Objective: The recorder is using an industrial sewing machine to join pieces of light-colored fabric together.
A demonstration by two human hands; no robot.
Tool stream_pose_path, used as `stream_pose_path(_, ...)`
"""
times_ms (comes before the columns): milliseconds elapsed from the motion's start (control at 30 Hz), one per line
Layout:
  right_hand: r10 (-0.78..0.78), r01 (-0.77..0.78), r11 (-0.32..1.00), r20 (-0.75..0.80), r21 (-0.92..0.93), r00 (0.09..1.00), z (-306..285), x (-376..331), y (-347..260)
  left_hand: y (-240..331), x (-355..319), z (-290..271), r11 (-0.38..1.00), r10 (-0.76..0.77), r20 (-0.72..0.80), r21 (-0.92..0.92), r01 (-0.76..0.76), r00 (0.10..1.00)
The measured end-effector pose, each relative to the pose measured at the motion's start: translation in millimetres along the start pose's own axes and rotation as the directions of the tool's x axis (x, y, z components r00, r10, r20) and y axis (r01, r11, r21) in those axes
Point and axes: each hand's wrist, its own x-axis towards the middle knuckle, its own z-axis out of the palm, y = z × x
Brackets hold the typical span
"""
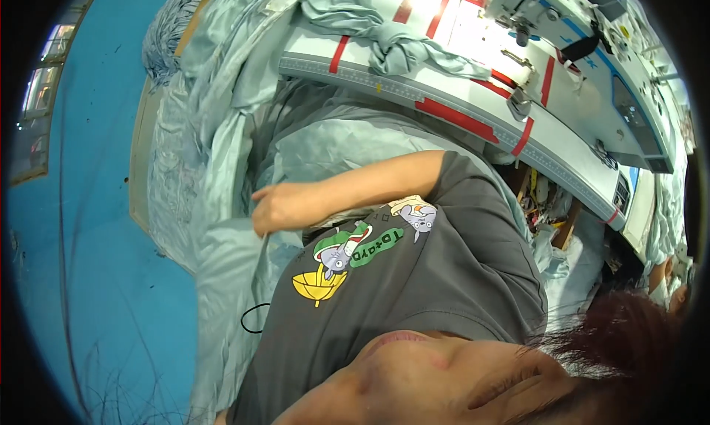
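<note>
My right hand reaches across my body to the left, its fingers curled closed on pale green fabric. The cloth hangs in long folds beside my shirt and continues below the hand. More of the same fabric lies bunched over my lap, under the table edge. What the fingertips do inside the folds is partly hidden. My left hand is out of view.
Ahead stands a white sewing machine on a table with a ruler edge and red tape strips. Knotted green cloth lies on the tabletop. Blue floor is at left; a cluttered drawer sits below the table.
</note>
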Motion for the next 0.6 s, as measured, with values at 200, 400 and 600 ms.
stream_pose_path(200,0.452,-0.421,0.892,-0.264,0.166,0.852,-83.1,-96.3,-39.1,207.3,-23.3,-1.6,0.539,0.836,-0.11,0.348,-0.767,0.537)
stream_pose_path(400,0.572,-0.558,0.792,-0.621,0.248,0.536,-96.9,-192.7,-122.5,273.1,-289.8,267.8,0.227,0.831,0.536,-0.573,-0.787,-0.15)
stream_pose_path(600,-0.184,0.303,0.918,-0.95,-0.258,-0.251,-119.4,-260.7,-353.7,247.7,-413.5,315.6,0.19,0.699,0.566,-0.736,-0.65,-0.437)
